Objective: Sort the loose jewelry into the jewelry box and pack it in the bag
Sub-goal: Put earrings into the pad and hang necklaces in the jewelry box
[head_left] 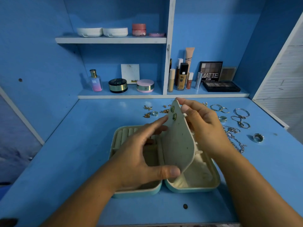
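A teal jewelry box (124, 191) with a cream lining lies open flat on the blue desk. Its cream earring panel (180, 141) stands raised between the two halves, with two green stud earrings (173, 113) pinned near its top. My left hand (141, 153) holds the panel's lower edge with the thumb, its fingers spread behind. My right hand (203, 126) pinches the panel's top corner. Loose gold earrings (148, 111) and a silver ring (155, 113) lie behind the box. Silver bangles (241, 115), chains (236, 141) and rings (258, 137) lie to the right. No bag is in view.
Cosmetics stand on the low shelf behind the desk: a perfume bottle (95, 81), compacts (118, 85), foundation tubes (182, 77) and eyeshadow palettes (221, 86). White cases (101, 31) and a pink jar (138, 29) sit on the upper shelf. A small dark spot (185, 206) marks the desk front.
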The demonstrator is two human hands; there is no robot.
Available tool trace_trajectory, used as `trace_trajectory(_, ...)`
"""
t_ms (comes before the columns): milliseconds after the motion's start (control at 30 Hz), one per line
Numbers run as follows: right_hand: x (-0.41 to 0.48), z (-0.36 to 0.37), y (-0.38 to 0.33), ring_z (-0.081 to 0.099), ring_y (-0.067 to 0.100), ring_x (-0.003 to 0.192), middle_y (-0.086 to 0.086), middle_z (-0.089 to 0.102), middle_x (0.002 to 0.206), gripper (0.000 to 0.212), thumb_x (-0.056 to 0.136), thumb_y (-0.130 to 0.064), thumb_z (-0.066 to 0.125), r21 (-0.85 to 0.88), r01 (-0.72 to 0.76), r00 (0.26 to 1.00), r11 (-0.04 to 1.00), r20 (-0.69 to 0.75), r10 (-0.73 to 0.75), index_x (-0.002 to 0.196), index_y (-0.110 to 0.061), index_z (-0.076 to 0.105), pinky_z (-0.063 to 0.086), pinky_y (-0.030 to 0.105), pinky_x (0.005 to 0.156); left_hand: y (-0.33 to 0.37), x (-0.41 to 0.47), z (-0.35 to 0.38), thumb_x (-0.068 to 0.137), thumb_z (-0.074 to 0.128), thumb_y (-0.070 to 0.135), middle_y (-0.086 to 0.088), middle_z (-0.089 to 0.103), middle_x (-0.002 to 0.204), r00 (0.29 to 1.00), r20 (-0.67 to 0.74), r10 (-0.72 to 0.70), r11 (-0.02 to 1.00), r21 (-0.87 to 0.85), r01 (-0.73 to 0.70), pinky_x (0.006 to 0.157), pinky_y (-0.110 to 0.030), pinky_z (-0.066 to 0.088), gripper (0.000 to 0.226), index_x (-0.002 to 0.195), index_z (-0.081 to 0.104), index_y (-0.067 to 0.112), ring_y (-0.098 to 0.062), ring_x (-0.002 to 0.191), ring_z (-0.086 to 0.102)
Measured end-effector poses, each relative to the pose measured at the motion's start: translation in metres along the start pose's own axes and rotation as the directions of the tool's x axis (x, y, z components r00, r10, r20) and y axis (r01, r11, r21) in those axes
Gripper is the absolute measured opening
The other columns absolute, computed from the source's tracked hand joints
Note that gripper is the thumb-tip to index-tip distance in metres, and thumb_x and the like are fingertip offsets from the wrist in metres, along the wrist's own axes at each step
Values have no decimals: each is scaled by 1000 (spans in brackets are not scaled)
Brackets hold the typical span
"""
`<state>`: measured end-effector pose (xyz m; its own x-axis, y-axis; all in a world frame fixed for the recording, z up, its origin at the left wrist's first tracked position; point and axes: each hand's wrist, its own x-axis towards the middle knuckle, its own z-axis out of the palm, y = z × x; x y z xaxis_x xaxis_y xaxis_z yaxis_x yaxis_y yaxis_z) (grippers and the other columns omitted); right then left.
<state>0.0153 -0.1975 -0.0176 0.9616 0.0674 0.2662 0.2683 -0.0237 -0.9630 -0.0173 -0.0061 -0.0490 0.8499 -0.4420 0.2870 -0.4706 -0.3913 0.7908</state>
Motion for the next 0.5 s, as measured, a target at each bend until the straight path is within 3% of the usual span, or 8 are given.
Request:
trace_trajectory(33,1,-7,-1,62,37,81,22,67,97,26,92,-28,56,-3,-27,999,1000,37,27,114,-19,65,54,39,75,-1,1,1,62,71,75,24,49,139,999,-34,0,1000,15,1,107,-38,43,98,146,35,42,-2,134,43)
trace_trajectory(133,3,-24,-3,61,16,75,-2,69,77,29,95,-20,51,34,-97,992,995,83,94,122,-18,61,52,31,77,-3,5,0,70,66,73,23,50,136,982,-188,-8,997,71,21,109,-37,42,82,139,50,32,-2,132,45)
trace_trajectory(200,4,-34,-3,61,21,77,-1,68,75,29,97,-15,46,-19,-115,990,993,86,116,121,-17,62,51,35,83,-3,8,-7,70,60,74,25,44,138,968,-248,-28,976,205,80,111,-29,37,79,138,50,35,4,132,40)
trace_trajectory(267,6,-40,0,64,34,87,17,70,94,26,95,-14,50,-152,-125,986,981,94,140,116,-20,65,52,41,89,-3,10,-17,67,44,81,21,33,147,980,-173,-100,879,446,169,114,-31,30,89,145,37,38,-1,139,29)
trace_trajectory(333,9,-45,6,67,28,85,23,67,102,22,92,-13,57,-285,-140,982,948,80,169,109,-22,67,53,39,88,-7,14,-24,63,27,89,14,21,157,967,-44,-252,767,600,227,120,-39,22,103,151,22,36,-12,148,13)
trace_trajectory(433,12,-49,14,60,20,71,20,66,90,18,87,-14,62,-472,-143,979,870,63,195,101,-25,68,52,40,74,-15,18,-26,63,13,89,12,21,158,950,42,-310,699,687,198,121,-41,18,106,153,17,32,-14,149,11)
trace_trajectory(500,12,-50,19,57,13,66,4,63,81,17,86,-18,63,-576,-128,978,807,64,200,99,-28,66,48,30,68,-20,17,-27,67,13,88,13,27,155,965,41,-258,690,707,154,118,-39,23,101,152,20,32,-10,144,20)
